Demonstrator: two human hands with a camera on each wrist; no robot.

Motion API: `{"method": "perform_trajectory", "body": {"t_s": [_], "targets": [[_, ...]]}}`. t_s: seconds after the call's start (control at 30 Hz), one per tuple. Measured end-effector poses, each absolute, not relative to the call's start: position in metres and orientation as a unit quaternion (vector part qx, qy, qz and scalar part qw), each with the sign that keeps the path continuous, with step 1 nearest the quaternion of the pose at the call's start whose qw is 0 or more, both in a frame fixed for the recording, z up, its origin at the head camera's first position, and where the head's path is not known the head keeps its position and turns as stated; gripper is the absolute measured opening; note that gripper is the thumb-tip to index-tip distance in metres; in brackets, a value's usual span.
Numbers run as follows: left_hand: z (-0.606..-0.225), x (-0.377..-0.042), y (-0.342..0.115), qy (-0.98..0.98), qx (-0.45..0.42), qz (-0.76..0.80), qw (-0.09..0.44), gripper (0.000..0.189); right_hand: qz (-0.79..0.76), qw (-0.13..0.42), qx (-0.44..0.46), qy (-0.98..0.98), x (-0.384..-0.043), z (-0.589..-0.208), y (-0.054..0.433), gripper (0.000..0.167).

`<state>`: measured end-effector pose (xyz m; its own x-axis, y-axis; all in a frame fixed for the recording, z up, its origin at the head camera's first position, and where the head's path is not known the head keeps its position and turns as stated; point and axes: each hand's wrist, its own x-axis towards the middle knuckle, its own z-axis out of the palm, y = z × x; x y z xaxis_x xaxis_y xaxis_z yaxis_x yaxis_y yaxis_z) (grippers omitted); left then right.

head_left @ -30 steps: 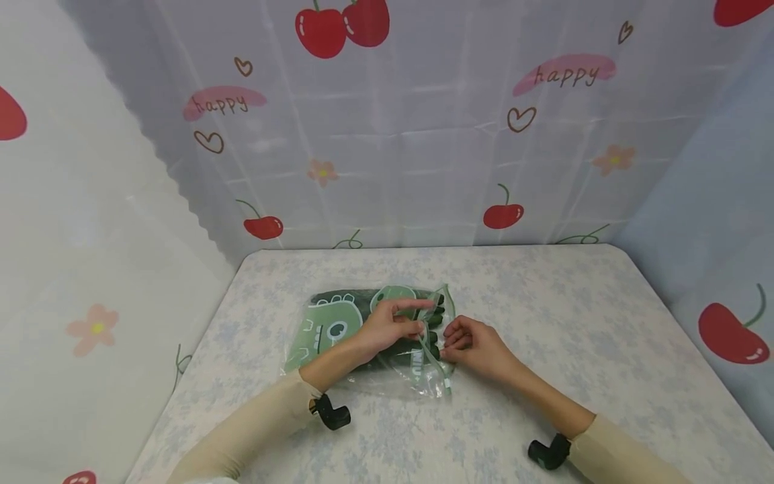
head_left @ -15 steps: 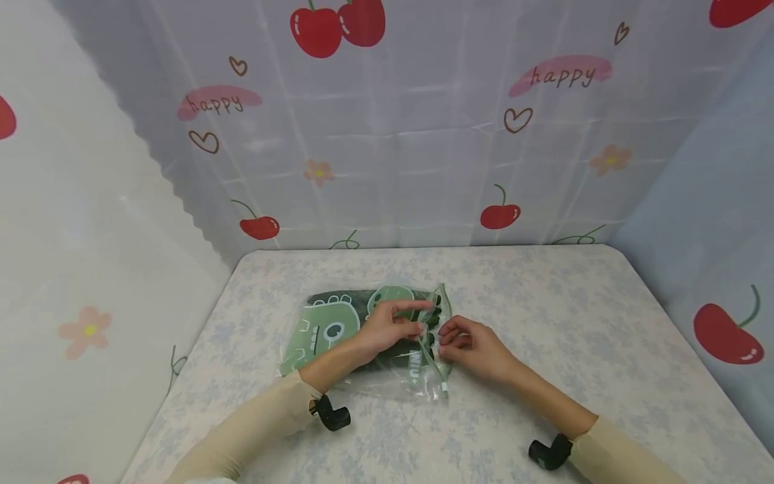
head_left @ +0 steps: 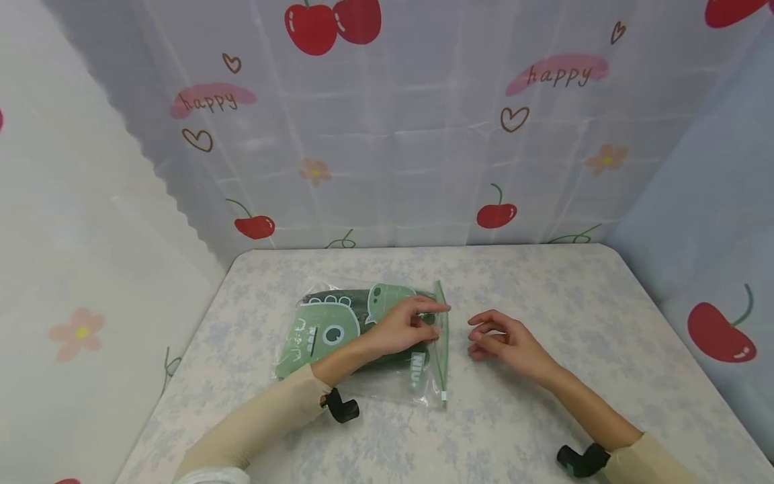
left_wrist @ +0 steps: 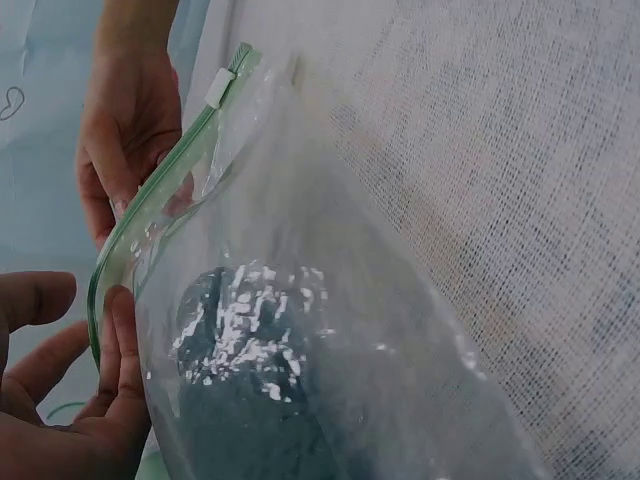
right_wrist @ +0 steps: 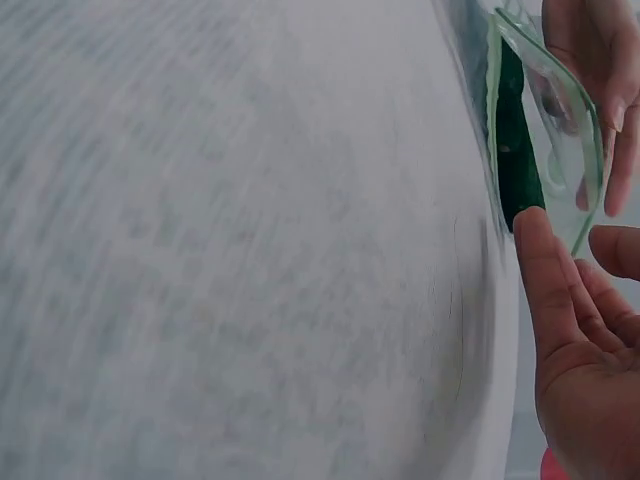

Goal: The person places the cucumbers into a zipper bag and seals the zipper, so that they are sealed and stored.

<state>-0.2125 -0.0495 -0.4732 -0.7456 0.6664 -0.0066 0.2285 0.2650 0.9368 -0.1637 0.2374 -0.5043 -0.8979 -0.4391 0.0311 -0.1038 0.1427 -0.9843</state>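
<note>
A clear zip bag (head_left: 329, 339) printed with green cartoon dinosaurs lies flat on the table in the head view. Long dark green things show through its plastic. Its green zip strip (head_left: 443, 356) runs along the right side, with a white slider (left_wrist: 219, 88) at the near end. My left hand (head_left: 402, 329) lies over the bag at this strip, forefinger stretched across it. In the left wrist view, its fingers touch the bag's edge while the thumb stands apart. My right hand (head_left: 504, 343) hovers right of the strip, fingers loosely bent, holding nothing.
The table (head_left: 544, 296) has a pale blue-patterned cover. A cherry-printed curtain (head_left: 387, 168) hangs behind it and along both sides. Black wrist cameras (head_left: 341, 405) sit on both forearms, above beige sleeves.
My right hand has drawn away from the bag mouth, to the right. The gaping mouth has flattened, its strip now straight, and my left hand has shifted slightly right.
</note>
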Motion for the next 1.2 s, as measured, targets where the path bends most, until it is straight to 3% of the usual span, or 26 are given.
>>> {"method": "perform_trajectory", "body": {"t_s": [0.37, 0.67, 0.9, 1.2], "targets": [[-0.484, -0.221, -0.031, 0.832, 0.357, 0.39, 0.171, 0.04, -0.622, 0.126, -0.182, 0.751, -0.16, -0.506, 0.251, 0.041], [-0.479, -0.217, -0.036, 0.831, 0.371, 0.384, 0.155, 0.043, -0.6, 0.125, -0.19, 0.767, -0.157, -0.504, 0.252, 0.034], [-0.468, -0.202, -0.067, 0.835, 0.41, 0.352, 0.101, 0.037, -0.488, 0.073, -0.273, 0.825, -0.145, -0.501, 0.238, 0.015], [-0.469, -0.176, -0.087, 0.86, 0.47, 0.193, 0.055, 0.033, -0.457, 0.087, -0.367, 0.805, -0.127, -0.494, 0.214, 0.013]]}}
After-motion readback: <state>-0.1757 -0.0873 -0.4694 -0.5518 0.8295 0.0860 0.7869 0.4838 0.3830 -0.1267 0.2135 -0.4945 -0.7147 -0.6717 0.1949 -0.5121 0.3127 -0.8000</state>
